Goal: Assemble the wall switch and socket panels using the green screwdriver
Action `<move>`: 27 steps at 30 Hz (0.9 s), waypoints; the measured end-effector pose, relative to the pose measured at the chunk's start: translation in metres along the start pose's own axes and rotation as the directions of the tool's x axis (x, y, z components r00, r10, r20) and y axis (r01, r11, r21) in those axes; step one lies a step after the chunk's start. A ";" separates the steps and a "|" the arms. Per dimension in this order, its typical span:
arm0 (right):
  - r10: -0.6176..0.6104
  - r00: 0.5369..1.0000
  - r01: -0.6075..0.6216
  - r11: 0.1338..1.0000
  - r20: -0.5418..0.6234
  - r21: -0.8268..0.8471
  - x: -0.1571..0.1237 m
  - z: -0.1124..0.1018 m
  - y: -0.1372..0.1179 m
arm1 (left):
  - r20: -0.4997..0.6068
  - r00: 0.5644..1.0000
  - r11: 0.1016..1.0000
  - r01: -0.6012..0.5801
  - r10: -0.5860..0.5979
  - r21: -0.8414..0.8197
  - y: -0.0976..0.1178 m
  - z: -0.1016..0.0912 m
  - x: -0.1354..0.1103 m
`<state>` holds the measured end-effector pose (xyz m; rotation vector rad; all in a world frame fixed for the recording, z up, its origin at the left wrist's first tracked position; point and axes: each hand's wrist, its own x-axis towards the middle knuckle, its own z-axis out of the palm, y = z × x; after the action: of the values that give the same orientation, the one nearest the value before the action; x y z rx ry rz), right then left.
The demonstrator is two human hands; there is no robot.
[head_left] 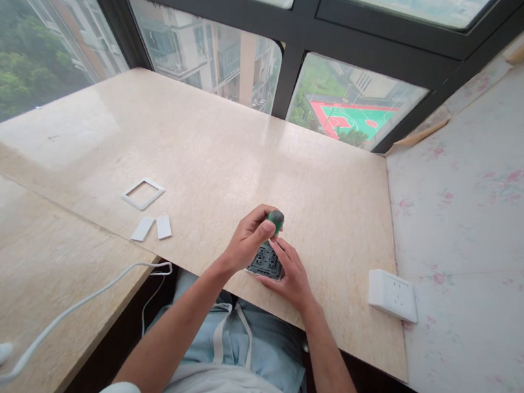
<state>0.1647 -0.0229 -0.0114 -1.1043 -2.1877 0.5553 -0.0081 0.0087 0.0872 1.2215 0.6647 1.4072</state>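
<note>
My left hand (248,237) is closed round the green and black handle of a screwdriver (276,219), held upright over a grey switch module (265,261) that lies on the beige table (210,149) near its front edge. My right hand (290,274) rests on the module's right side, fingers curled on it and holding it down. The screwdriver's shaft and tip are hidden by my hands.
A white square frame (143,193) and two small white rocker plates (153,227) lie to the left. At the right a white wall socket (393,294) sits by the flowered wall. A white cable (73,306) crosses the lower left counter. Windows stand behind the table.
</note>
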 end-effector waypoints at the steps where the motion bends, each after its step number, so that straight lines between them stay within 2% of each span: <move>1: 0.001 1.000 -0.001 1.000 0.000 0.002 0.000 -0.001 -0.001 | 0.002 1.000 1.000 0.020 -0.020 -0.024 0.001 -0.001 0.001; 5: 0.013 1.000 -0.013 1.000 0.003 0.012 0.002 -0.002 -0.003 | -0.013 0.994 0.976 0.104 -0.108 -0.191 0.002 -0.004 0.012; 8: 0.008 1.000 -0.008 1.000 0.000 0.014 0.001 -0.001 -0.002 | 0.163 0.967 0.939 0.232 -0.195 -0.252 0.005 -0.006 0.019; 11: -0.007 1.000 0.007 1.000 -0.015 0.003 0.000 0.000 0.000 | 0.353 0.900 0.924 0.336 -0.257 -0.182 0.009 -0.008 0.022; 13: -0.014 1.000 0.014 1.000 -0.026 -0.002 0.000 0.001 0.001 | 0.396 0.882 0.931 0.334 -0.255 -0.145 0.011 -0.009 0.022; 16: -0.010 1.000 0.010 1.000 -0.016 0.002 0.000 0.001 0.001 | 0.405 0.895 0.955 0.260 -0.184 -0.141 0.007 -0.010 0.019; 18: -0.011 1.000 0.011 1.000 -0.013 0.006 0.000 0.001 0.001 | 0.356 0.927 0.968 0.187 -0.119 -0.165 0.003 -0.009 0.017; 22: -0.017 1.000 0.017 1.000 -0.026 0.003 0.000 0.001 0.001 | 0.141 0.988 0.979 0.092 -0.067 -0.181 0.001 -0.004 0.010; 25: -0.003 1.000 0.003 1.000 -0.015 0.001 0.000 0.000 0.000 | -0.019 0.999 0.996 0.045 -0.046 -0.071 0.009 0.002 0.005; 27: 0.007 1.000 -0.007 1.000 -0.004 0.000 0.001 -0.001 -0.001 | -0.139 0.990 1.000 0.024 -0.023 0.000 0.016 0.007 0.002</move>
<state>0.1647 -0.0228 -0.0101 -1.1122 -2.1813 0.5550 -0.0071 0.0052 0.1045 1.1204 0.7735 1.4816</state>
